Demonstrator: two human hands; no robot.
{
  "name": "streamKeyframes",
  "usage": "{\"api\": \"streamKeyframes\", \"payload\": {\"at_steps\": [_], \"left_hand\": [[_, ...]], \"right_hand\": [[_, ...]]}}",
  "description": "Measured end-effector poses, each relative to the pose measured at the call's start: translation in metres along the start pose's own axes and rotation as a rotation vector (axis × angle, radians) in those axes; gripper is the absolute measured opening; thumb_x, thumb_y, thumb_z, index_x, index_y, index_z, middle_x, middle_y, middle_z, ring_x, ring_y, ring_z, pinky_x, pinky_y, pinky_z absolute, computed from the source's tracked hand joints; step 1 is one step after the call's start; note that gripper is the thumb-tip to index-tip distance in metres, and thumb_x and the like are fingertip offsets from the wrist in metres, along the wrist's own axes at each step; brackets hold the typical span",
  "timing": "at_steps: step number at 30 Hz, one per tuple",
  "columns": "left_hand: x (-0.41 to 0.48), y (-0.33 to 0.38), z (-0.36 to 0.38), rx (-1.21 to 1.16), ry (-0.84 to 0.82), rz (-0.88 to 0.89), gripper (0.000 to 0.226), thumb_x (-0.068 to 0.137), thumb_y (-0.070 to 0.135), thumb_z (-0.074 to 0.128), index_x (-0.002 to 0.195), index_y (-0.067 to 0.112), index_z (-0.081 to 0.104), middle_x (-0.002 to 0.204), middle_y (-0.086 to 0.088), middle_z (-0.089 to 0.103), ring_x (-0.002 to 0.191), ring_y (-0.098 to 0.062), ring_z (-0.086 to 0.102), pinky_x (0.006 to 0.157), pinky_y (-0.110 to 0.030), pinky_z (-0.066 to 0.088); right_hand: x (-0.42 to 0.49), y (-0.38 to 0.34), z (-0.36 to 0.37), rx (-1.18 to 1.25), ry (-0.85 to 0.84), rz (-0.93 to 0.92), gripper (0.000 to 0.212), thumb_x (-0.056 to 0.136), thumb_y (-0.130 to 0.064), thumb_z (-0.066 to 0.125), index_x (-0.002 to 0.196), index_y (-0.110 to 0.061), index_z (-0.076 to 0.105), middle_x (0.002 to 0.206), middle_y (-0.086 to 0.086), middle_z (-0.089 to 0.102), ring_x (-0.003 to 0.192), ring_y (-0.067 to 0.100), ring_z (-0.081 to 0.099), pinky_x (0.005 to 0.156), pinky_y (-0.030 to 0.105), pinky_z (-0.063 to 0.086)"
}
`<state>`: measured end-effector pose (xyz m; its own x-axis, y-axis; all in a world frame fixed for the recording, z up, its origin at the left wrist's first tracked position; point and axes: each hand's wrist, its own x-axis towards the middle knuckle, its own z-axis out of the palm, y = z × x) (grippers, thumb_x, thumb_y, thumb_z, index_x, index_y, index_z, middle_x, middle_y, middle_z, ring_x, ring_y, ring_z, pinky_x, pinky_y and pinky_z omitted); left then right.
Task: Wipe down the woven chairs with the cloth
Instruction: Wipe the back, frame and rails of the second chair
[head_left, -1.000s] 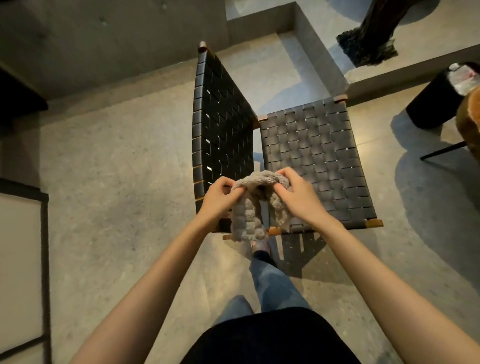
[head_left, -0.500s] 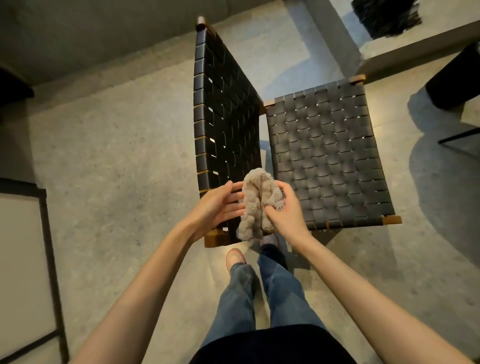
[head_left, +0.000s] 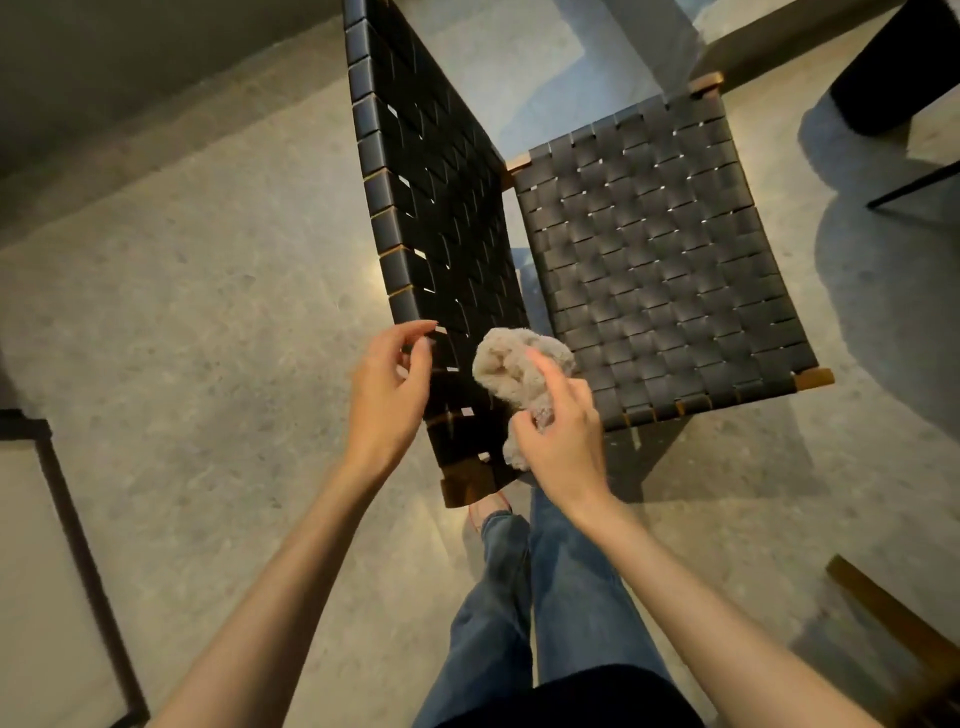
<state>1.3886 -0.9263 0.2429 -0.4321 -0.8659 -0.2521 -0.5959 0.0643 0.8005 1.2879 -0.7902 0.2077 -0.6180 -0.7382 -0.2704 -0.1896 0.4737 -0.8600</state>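
On the grey speckled floor (head_left: 208, 338) stands the woven chair (head_left: 597, 249), seen from above; its back (head_left: 431, 208) of black straps rises on the left side and its flat seat (head_left: 670, 270) of the same straps lies to the right of it; brown wooden ends of the frame show at the corners (head_left: 813, 378). At the bottom of the view are the person's legs in blue jeans (head_left: 519, 597), just beside the near corner of the chair; one shoe (head_left: 488, 506) shows under the lower wooden end of the back. A dark metal frame (head_left: 78, 545) stands at the left edge; a dark round object (head_left: 893, 62) is at the top right, and a brown wooden bar (head_left: 883, 608) at the bottom right, both well apart from the hands.

The left hand (head_left: 387, 395) hovers in front of the lower part of the back; its fingers (head_left: 415, 330) are loosely curved and hold nothing; whether they touch the straps cannot be told. The right hand (head_left: 563, 441) holds the cloth (head_left: 511, 374); the lower fingers are curled around the bunched cloth, while the index finger (head_left: 545, 366) lies stretched over it. The cloth is beige and fluffy; it is above the near edge of the chair, where back and seat meet, between the two hands.
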Motion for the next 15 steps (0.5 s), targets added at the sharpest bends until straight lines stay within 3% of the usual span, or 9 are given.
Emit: {"api": "streamKeyframes", "payload": {"at_steps": [3,5,8,10,13,15], "left_hand": [[0.006,-0.013,0.014,0.239,0.109,0.137,0.036,0.097,0.019,0.048,0.132,0.022,0.049,0.122,-0.002,0.041,0.108,-0.006,0.035,0.091,-0.008,0.033],[0.016,-0.016,0.023,0.300,0.134,0.140,0.043,0.097,0.018,0.048,0.140,0.021,0.041,0.138,-0.007,0.032,0.123,-0.015,0.028,0.102,-0.014,0.027],[0.028,-0.021,0.032,0.317,0.109,0.162,0.052,0.097,0.018,0.047,0.146,0.019,0.031,0.154,-0.009,0.016,0.140,-0.021,0.016,0.114,-0.029,0.018],[0.037,-0.024,0.038,0.339,0.090,0.185,0.056,0.098,0.019,0.047,0.149,0.019,0.023,0.158,-0.007,0.007,0.144,-0.021,0.008,0.116,-0.031,0.013],[0.048,-0.026,0.046,0.377,0.113,0.187,0.062,0.098,0.019,0.046,0.151,0.015,0.013,0.159,-0.008,0.001,0.146,-0.021,0.001,0.117,-0.028,0.006],[0.053,-0.028,0.050,0.383,0.151,0.171,0.066,0.098,0.019,0.046,0.151,0.013,0.008,0.160,-0.006,0.000,0.147,-0.019,-0.001,0.114,-0.021,0.002]], "right_hand": [[-0.012,0.009,0.026,-0.077,-0.261,-0.010,0.055,0.090,-0.044,0.052,0.139,-0.052,0.026,0.153,-0.015,0.023,0.121,0.005,0.023,0.103,0.032,0.027],[-0.012,0.014,0.043,-0.033,-0.220,0.094,0.042,0.088,-0.063,0.033,0.127,-0.068,0.022,0.156,-0.021,0.010,0.131,0.005,0.008,0.109,0.042,0.015],[0.000,0.024,0.063,-0.001,-0.185,0.200,0.034,0.084,-0.071,0.017,0.112,-0.085,0.002,0.157,-0.022,-0.008,0.144,0.017,-0.013,0.112,0.050,-0.006],[0.012,0.034,0.074,0.028,-0.149,0.205,0.037,0.086,-0.069,0.017,0.117,-0.080,0.000,0.159,-0.016,-0.001,0.147,0.019,-0.002,0.117,0.050,-0.001],[0.028,0.060,0.082,0.164,-0.047,0.275,0.051,0.087,-0.066,0.025,0.136,-0.053,0.029,0.154,-0.010,0.027,0.139,0.013,0.026,0.114,0.042,0.024],[0.039,0.084,0.083,0.172,0.009,0.346,0.052,0.093,-0.058,0.030,0.141,-0.039,0.035,0.148,-0.008,0.035,0.133,0.014,0.034,0.106,0.032,0.028]]}}
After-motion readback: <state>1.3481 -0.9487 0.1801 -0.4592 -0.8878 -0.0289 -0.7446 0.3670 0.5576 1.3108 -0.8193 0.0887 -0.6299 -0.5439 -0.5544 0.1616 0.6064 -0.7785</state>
